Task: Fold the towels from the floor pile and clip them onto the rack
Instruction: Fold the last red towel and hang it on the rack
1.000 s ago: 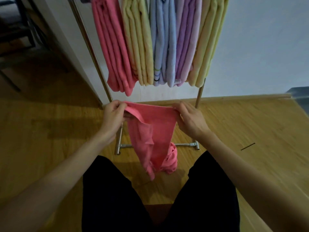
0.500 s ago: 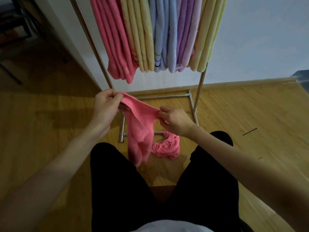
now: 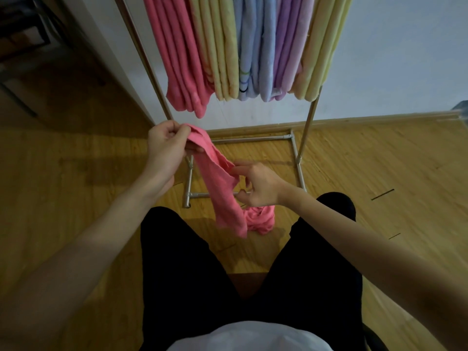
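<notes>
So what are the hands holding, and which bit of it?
A pink towel. The left hand pinches its top corner; the right hand has its fingers at the edge lower down. The rest hangs to the floor.

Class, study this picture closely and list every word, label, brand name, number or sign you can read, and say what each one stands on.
None: no readable text shows anywhere in this view.
A small white tag hangs at the bottom of the purple towels on the rack, but any print on it is too small to read.
The pink towel held by the left hand and right hand bears no writing.
</notes>
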A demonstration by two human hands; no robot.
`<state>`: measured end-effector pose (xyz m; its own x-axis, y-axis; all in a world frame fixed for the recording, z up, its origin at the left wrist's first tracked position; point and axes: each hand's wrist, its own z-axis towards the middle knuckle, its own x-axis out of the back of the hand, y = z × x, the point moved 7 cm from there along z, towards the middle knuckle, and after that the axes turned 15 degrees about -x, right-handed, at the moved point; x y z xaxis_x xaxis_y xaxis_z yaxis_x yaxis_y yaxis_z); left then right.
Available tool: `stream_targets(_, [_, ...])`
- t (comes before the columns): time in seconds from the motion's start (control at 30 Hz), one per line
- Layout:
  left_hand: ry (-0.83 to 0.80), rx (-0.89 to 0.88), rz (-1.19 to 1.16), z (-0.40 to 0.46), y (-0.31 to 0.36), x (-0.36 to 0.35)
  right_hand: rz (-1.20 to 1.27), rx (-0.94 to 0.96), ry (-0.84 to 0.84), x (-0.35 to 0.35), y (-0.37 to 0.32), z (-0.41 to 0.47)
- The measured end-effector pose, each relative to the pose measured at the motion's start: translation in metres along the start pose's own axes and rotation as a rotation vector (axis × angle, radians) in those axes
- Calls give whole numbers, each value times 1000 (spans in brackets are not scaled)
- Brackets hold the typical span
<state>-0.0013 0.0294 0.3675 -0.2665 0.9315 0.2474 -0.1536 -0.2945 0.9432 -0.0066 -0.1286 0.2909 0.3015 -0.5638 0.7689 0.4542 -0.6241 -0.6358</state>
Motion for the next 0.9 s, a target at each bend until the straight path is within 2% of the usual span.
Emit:
stream_targets(0.4, [1, 16, 5, 13, -9, 10, -15, -58, 153, 25, 17, 2])
stream_targets(0.57, [-149, 52, 232, 21, -27, 26, -32, -42, 205, 49, 19, 6])
stream_targets(0.63, [-256, -26, 405, 26, -25, 30, -25, -50, 217, 58, 18, 10])
stream_targets(0.77, [-356, -348, 829, 35, 7, 37, -12, -49, 252, 77, 8, 17])
stream_targets(0.83, [-330, -454, 911, 38, 25, 38, 0, -54, 283, 88, 0, 20])
stream_targets(0.9, [-372, -490, 883, 41, 37, 33, 26, -57, 310, 98, -6, 22])
